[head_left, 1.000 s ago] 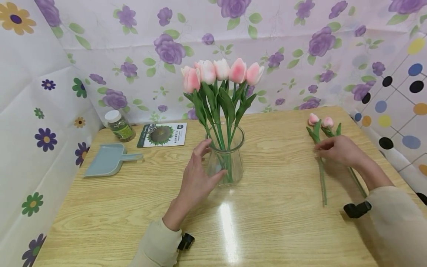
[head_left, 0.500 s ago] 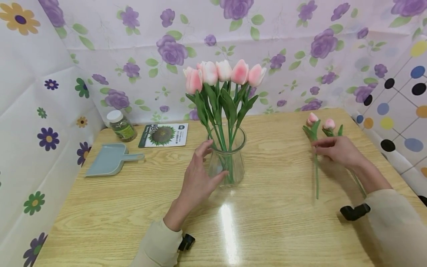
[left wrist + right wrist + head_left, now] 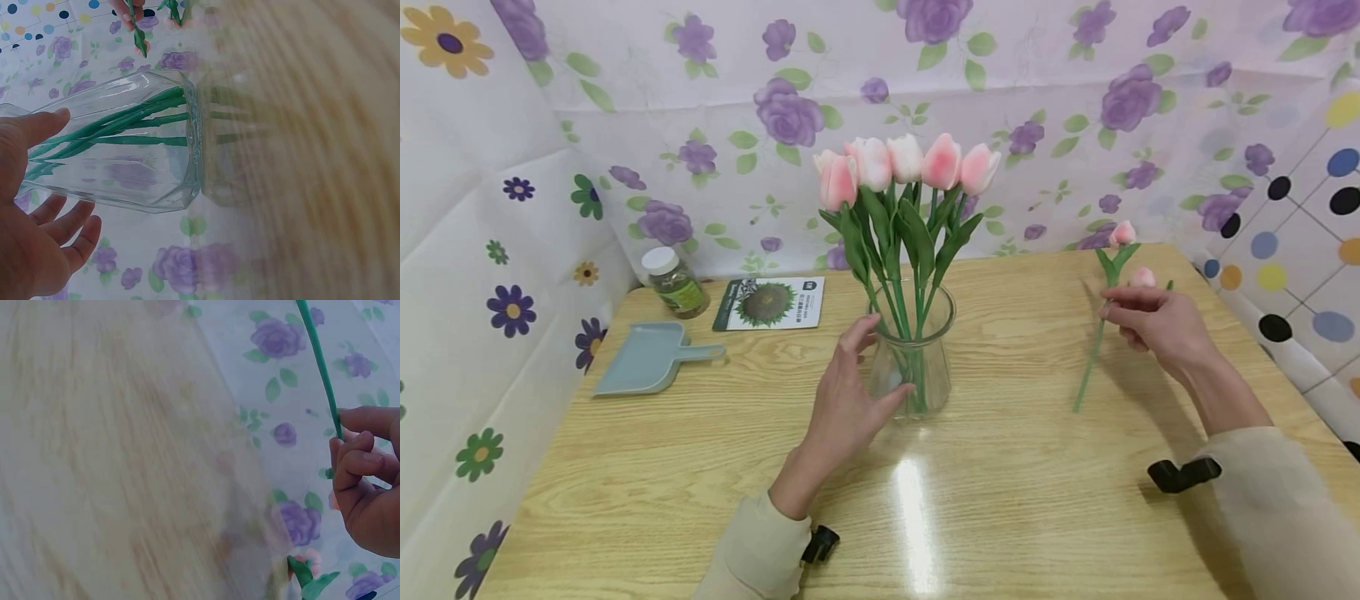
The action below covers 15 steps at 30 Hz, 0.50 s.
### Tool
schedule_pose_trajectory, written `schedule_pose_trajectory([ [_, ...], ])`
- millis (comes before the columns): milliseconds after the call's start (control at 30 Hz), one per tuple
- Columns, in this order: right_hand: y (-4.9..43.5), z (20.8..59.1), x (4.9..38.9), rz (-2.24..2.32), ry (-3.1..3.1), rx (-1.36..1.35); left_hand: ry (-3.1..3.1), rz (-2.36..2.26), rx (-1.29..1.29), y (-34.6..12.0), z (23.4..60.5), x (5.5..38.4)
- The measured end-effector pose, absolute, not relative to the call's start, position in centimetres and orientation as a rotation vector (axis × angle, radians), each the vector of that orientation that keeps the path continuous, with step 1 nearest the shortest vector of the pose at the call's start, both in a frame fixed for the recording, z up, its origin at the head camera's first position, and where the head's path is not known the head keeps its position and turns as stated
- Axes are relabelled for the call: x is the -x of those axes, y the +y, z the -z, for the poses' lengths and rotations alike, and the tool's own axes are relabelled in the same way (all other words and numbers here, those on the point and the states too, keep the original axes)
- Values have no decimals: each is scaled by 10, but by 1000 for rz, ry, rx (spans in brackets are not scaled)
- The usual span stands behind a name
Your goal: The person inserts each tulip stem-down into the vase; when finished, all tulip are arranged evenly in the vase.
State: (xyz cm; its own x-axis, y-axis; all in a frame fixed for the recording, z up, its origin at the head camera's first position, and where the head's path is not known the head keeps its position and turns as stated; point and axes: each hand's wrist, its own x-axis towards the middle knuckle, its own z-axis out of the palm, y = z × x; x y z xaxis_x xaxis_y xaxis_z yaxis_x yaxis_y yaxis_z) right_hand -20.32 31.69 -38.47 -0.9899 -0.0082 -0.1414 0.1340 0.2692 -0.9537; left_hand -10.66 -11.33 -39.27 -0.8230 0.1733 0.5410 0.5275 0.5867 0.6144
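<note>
Right hand is pinched on a pink tulip, tilted, lifted; left hand, fingers spread, is laid against the glass vase.

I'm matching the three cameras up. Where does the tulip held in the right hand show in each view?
Head: tulip, right of centre, pinched by the right hand.
Left wrist: its stem at the top edge, above the vase.
Right wrist: stem at upper right, running into the fingers.
Shared landmark: the purple-rose backdrop.

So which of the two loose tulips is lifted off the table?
The tulip pinched by the right hand; the other tulip lies behind that hand.
</note>
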Motion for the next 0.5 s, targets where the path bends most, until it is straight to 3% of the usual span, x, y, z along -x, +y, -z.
schedule_pose_trajectory([
  [500, 277, 347, 192, 2535, 1993, -199, -2381, 1127, 566, -113, 393, 106],
])
